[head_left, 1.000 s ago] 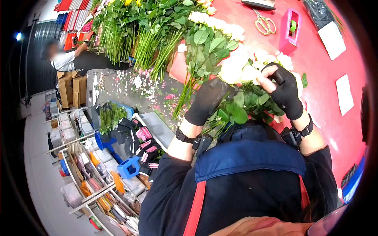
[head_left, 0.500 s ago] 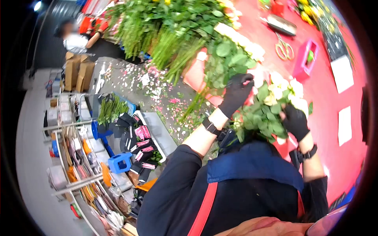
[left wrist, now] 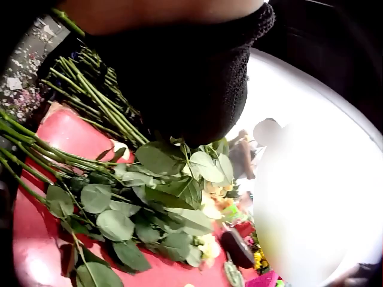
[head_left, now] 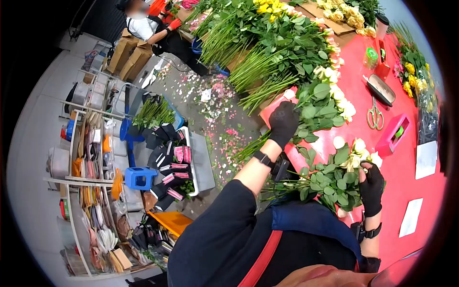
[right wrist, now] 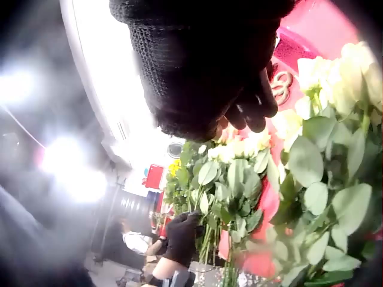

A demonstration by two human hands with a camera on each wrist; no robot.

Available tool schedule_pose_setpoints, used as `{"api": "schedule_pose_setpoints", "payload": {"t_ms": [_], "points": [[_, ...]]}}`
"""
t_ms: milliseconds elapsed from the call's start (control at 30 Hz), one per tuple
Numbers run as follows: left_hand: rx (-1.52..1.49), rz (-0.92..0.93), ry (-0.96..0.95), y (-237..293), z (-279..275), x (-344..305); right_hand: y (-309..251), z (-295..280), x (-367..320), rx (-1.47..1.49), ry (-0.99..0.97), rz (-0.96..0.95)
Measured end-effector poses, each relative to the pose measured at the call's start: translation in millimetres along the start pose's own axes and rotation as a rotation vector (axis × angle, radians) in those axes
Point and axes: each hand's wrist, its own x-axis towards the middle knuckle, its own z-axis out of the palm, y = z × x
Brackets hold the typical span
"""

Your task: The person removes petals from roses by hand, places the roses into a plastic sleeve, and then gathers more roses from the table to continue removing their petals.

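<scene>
My left hand (head_left: 283,122), in a black fingertip-less glove, is at the leafy stem side of a row of white roses (head_left: 330,103) on the red table. Its fingertips are hidden among the leaves (left wrist: 161,161), so I cannot tell whether they pinch a stem. A smaller bunch of cream roses (head_left: 356,155) lies closer to my body, its stems pointing left past my apron. Beside its blooms and leaves is my gloved right hand (head_left: 372,189), fingers loosely bent and holding nothing. The right wrist view shows those fingers (right wrist: 254,110) above the flowers.
Scissors (head_left: 375,117), a pink tape dispenser (head_left: 391,134) and a dark stapler-like tool (head_left: 381,90) lie on the table (head_left: 399,184). More rose bundles (head_left: 267,52) stretch beyond. Petals litter the floor at left, near a grey-white bin (head_left: 203,165). Another person (head_left: 148,33) works farther off.
Both hands were at a white rose bloom over the near bunch. My left hand has moved away to the farther rose row; my right has drawn back beside the bunch. The head view has turned.
</scene>
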Motion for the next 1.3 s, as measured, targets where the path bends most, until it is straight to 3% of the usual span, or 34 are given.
{"api": "schedule_pose_setpoints", "payload": {"t_ms": [100, 167, 233, 267, 367, 400, 500, 533, 567, 633, 667, 700, 733, 767, 833, 867, 900, 967, 1033, 1067, 1167, 1300], "points": [[-0.196, 0.005, -0.032, 16, -13, -20, 2, 14, 22, 0.386, 0.018, 0.153], [-0.397, 0.062, -0.018, 34, -27, -39, -38, 11, 44, 0.487, -0.082, 0.443], [-0.509, 0.095, -0.2, 49, -44, -59, -35, 26, 55, 0.51, -0.061, 0.374], [-0.578, 0.124, -0.199, 54, -49, -73, -29, 38, 55, 0.704, -0.054, 0.399], [-0.764, -0.065, -0.543, 59, -62, -105, -42, 55, 40, 0.94, -0.073, 0.512], [-0.691, 0.025, -0.612, 49, -60, -113, -52, 60, 36, 0.987, -0.049, 0.489], [-0.813, -0.017, -0.567, 60, -76, -105, -57, 69, 21, 0.848, -0.162, 0.49], [-0.871, -0.081, -0.608, 75, -95, -89, -59, 76, 16, 0.839, -0.163, 0.406], [-0.778, 0.0, -0.491, 75, -89, -87, -64, 82, 9, 0.847, -0.168, 0.398], [-0.725, 0.173, -0.512, 82, -92, -74, -68, 96, -4, 0.915, -0.292, 0.353], [-0.79, 0.162, -0.539, 88, -91, -73, -60, 104, -9, 0.876, -0.32, 0.269], [-0.925, 0.004, -0.584, 87, -85, -79, -55, 109, -14, 0.839, -0.347, 0.184], [-0.948, -0.04, -0.555, 86, -82, -83, -67, 106, -11, 0.77, -0.304, 0.07], [-0.97, -0.09, -0.533, 87, -82, -86, -68, 102, -5, 0.479, -0.266, -0.166], [-0.769, -0.186, -0.57, 81, -87, -84, -64, 84, -9, 0.374, -0.42, -0.056], [-0.757, -0.352, -0.671, 79, -90, -81, -55, 73, -8, 0.072, -0.452, -0.08], [-0.762, -0.31, -0.59, 73, -85, -85, -55, 71, -12, 0.278, -0.288, -0.099], [-0.952, -0.487, -0.659, 97, -112, -74, -70, 47, -13, 0.442, -0.231, 0.045], [-1.015, -0.495, -0.699, 93, -114, -77, -72, 38, -13, 0.408, -0.071, -0.019], [-1.047, -0.496, -0.714, 93, -113, -78, -81, 31, -14, 0.437, -0.044, 0.083], [-1.181, -0.509, -0.667, 96, -106, -84, -85, 22, -9, 0.319, 0.046, -0.157], [-1.218, -0.479, -0.676, 105, -101, -88, -92, 25, -1, 0.303, 0.116, -0.224]]}}
